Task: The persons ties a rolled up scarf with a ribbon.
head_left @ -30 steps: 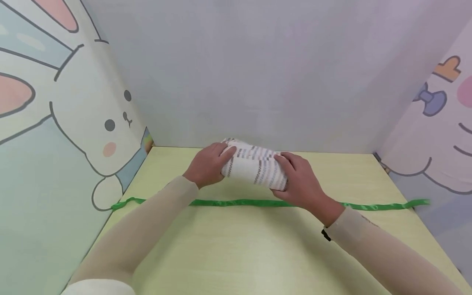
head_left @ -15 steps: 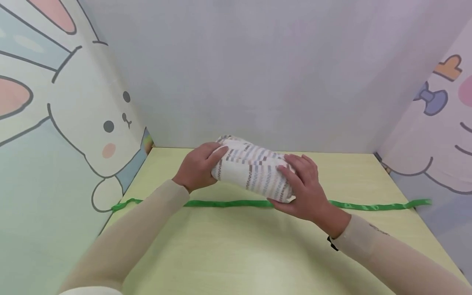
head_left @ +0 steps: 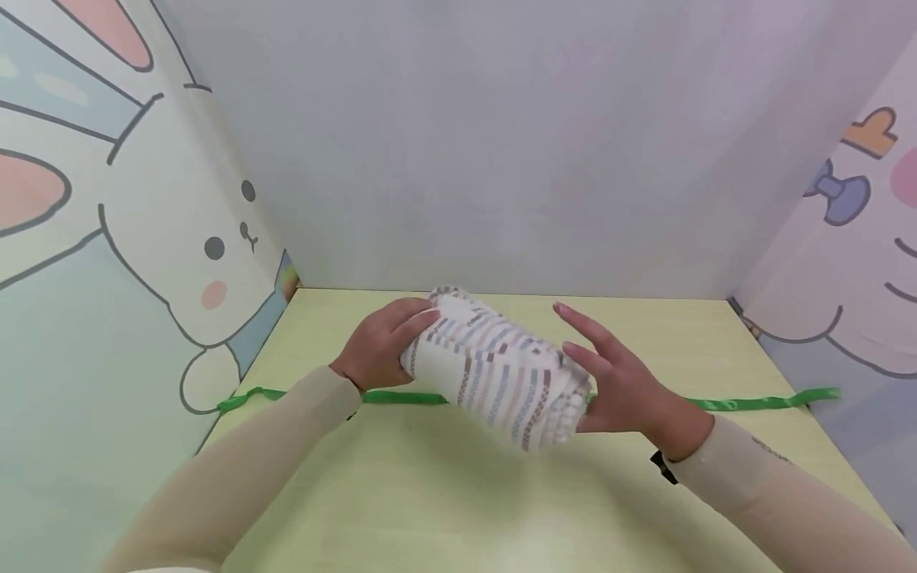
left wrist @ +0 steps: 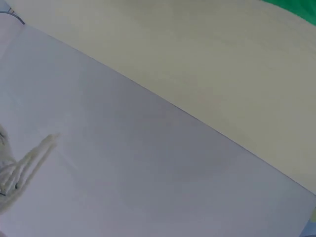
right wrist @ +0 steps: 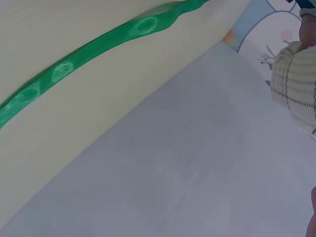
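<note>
A rolled white towel (head_left: 494, 366) with blue, pink and brown stripes hangs over the table in the head view, its right end tilted down. My left hand (head_left: 383, 342) grips its left end, thumb on top. Beside the lower right end, my right hand (head_left: 626, 382) has its fingers spread and raised off the cloth, the thumb close to that end. Pale tassels of the towel (left wrist: 24, 168) show at the left edge of the left wrist view. Part of the towel (right wrist: 296, 86) and a fingertip (right wrist: 312, 212) appear along the right wrist view's right edge.
A green ribbon (head_left: 745, 403) runs across the pale yellow table (head_left: 401, 493), passing behind the arms and towel. A grey curtain-like wall (head_left: 501, 159) stands at the back. Side panels carry cartoon prints, a rabbit (head_left: 165, 231) at left.
My right hand has let go of the towel's right end, spread its fingers and shifted right. That end has swung down toward me, while my left hand keeps its grip.
</note>
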The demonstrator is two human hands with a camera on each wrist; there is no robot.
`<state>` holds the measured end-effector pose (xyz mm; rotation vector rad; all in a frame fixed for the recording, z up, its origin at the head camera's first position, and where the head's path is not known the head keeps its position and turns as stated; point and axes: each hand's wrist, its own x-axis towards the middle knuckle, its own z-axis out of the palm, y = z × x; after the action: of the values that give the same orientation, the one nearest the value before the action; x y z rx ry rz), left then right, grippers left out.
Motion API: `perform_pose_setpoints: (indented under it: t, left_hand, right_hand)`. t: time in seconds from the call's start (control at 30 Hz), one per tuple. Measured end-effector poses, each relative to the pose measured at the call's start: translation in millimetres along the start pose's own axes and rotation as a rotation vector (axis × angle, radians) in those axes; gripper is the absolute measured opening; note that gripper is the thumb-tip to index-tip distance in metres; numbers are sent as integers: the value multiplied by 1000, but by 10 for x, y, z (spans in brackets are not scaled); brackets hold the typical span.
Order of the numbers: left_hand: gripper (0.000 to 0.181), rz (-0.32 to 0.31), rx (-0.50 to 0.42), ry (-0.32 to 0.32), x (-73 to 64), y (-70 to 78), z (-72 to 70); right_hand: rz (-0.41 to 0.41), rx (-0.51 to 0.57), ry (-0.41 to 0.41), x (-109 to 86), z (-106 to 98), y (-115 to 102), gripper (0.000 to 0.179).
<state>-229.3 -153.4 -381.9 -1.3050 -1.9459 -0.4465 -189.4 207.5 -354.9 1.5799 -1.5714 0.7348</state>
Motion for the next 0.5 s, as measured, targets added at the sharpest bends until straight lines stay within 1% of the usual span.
perform_pose_setpoints:
  t: [0.13, 0.23, 0.37, 0.43, 0.5]
  left_hand:
    - [84, 45, -49, -4, -15, 56, 47]
    - [85, 55, -54, -27, -18, 54, 89]
    - [88, 57, -42, -85, -22, 6, 141]
    - [88, 62, -33, -112, -20, -15, 160]
    - [88, 68, -21, -137, -16, -26, 175]
  right_hand:
    - [-108, 26, -38, 58, 37, -38, 84]
    - [-191, 9, -63, 64, 96, -69, 79]
    - [-257, -35, -127, 30, 182, -110, 71]
    - [-275, -37, -160, 12, 228, -135, 70]
    - [-297, -40, -173, 4, 273, -167, 69]
